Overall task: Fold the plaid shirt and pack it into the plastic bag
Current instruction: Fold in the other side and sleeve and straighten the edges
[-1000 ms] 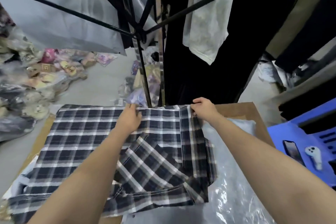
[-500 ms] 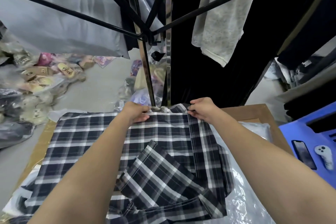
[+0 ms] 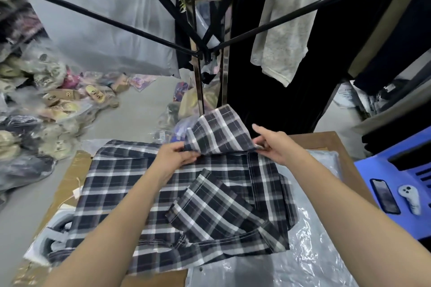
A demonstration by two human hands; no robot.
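A black, grey and white plaid shirt [image 3: 130, 184] lies spread on a cardboard-covered table [image 3: 67, 182], with one sleeve folded across its middle. Its far part stands lifted as a flap [image 3: 219, 133] above the table's back edge. My left hand [image 3: 175, 156] pinches the flap's left lower edge. My right hand [image 3: 272, 144] pinches the flap's right lower corner. A clear plastic bag [image 3: 310, 261] lies flat on the table under the shirt's right side and reaches to the near right.
A black clothes rack [image 3: 200, 53] with hanging dark garments and a grey towel [image 3: 279, 30] stands just behind the table. Bagged goods pile up on the floor [image 3: 130, 116] at left. A blue crate [image 3: 382, 170] at right carries a phone [image 3: 384, 196] and a small controller [image 3: 410, 198].
Both hands have gripped the shirt's far edge and raised it, so a flap of plaid now stands up off the table. Before, the hands lay on the flat far edge.
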